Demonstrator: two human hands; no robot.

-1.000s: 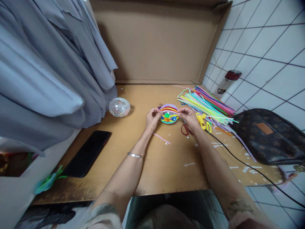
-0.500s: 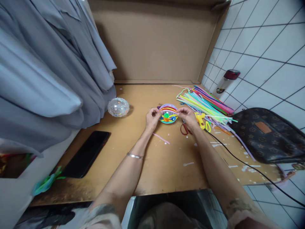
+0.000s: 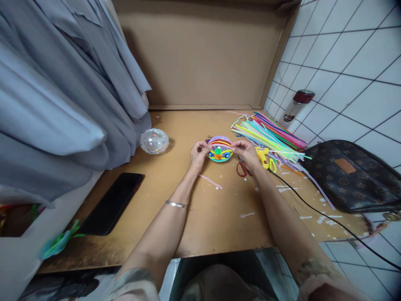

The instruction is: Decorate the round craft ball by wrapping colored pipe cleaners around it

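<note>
A round ball (image 3: 220,155) covered in colourful pipe-cleaner bands and small green, orange and blue shapes sits on the table between my hands. A pale pink pipe cleaner (image 3: 220,146) runs across its front, below red and yellow bands. My left hand (image 3: 199,154) pinches this strip's left end against the ball's side. On the other side, my right hand (image 3: 245,151) pinches the right end between thumb and finger. Red-handled scissors (image 3: 241,169) lie partly beneath my right hand. Just right of that hand is a yellow glue gun (image 3: 262,155).
A pile of colourful pipe cleaners (image 3: 272,136) lies at the back right, beside a brown patterned bag (image 3: 351,179) and a bottle (image 3: 296,106). A clear ball (image 3: 154,141) and black phone (image 3: 112,203) are on the left. The glue gun's cord (image 3: 308,205) crosses the right side.
Both hands keep their pinch at the ball's sides with hardly any movement. The whole view has shifted very slightly.
</note>
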